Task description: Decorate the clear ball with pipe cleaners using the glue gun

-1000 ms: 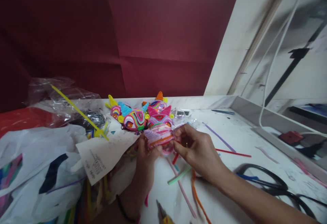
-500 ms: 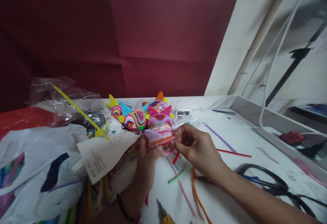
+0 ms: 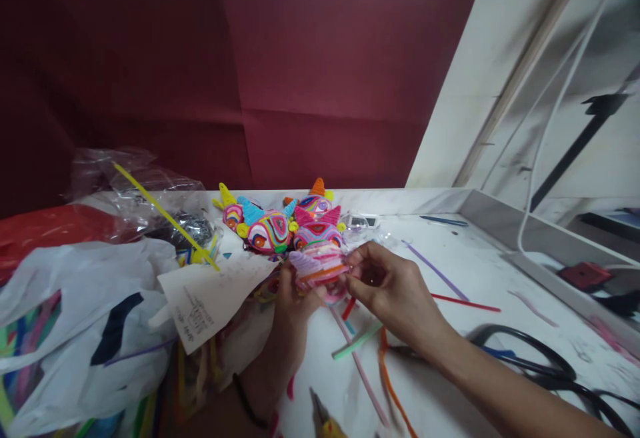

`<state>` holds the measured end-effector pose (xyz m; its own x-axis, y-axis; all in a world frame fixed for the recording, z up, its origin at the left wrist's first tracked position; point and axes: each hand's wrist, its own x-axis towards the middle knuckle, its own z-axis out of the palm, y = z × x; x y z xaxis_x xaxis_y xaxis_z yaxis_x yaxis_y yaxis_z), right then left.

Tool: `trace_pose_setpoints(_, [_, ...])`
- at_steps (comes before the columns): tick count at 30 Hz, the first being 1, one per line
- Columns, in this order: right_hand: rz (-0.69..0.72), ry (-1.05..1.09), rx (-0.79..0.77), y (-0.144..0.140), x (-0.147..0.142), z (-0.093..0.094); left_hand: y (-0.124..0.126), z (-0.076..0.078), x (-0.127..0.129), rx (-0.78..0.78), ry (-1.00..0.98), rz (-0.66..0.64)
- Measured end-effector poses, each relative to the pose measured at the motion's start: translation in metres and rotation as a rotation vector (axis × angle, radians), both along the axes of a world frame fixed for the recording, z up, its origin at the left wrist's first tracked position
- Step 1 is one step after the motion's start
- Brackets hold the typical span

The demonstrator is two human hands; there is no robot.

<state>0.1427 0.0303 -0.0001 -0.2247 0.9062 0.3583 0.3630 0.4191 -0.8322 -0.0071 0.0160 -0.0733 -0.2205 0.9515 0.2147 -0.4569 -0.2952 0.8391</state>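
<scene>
My left hand (image 3: 293,305) and right hand (image 3: 387,288) share a grip on a pink pipe-cleaner figure (image 3: 320,266) above the white worktop (image 3: 480,278). Just beyond my grip sit finished colourful figures (image 3: 280,225); loose pipe cleaners (image 3: 357,345) lie beneath it, and scissors (image 3: 530,355) lie to its right.

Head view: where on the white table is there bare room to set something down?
The bare patch of table lies right of the right hand, between the purple pipe cleaner, the black cable and the raised ledge. Crowded: plastic bags at left, finished pipe-cleaner figures behind the left hand.
</scene>
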Motion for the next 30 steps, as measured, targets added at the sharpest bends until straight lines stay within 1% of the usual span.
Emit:
trace_pose_setpoints(3, [0.010,0.007,-0.007,0.000,0.000,0.000,-0.001,0.001,0.001,-0.003,0.009,-0.001])
trace_pose_setpoints(9, [-0.010,-0.002,-0.017,-0.001,-0.001,0.001,-0.005,0.007,0.003,-0.036,0.022,0.042])
trace_pose_setpoints(14, [-0.018,-0.001,-0.009,-0.001,-0.001,0.001,-0.007,0.009,0.001,-0.059,-0.029,0.012])
trace_pose_setpoints(18, [-0.016,0.005,-0.001,0.000,-0.002,0.001,-0.008,0.012,0.001,-0.070,-0.046,0.017])
trace_pose_setpoints(21, [-0.010,0.012,-0.004,0.000,-0.001,0.000,-0.007,0.015,0.003,-0.047,-0.044,-0.012])
trace_pose_setpoints(23, [-0.011,0.014,0.004,0.000,-0.001,0.000,-0.006,0.014,0.003,-0.036,-0.041,-0.023])
trace_pose_setpoints(30, [-0.006,0.024,0.011,-0.001,-0.001,0.000,-0.003,0.007,0.002,-0.057,-0.038,0.034])
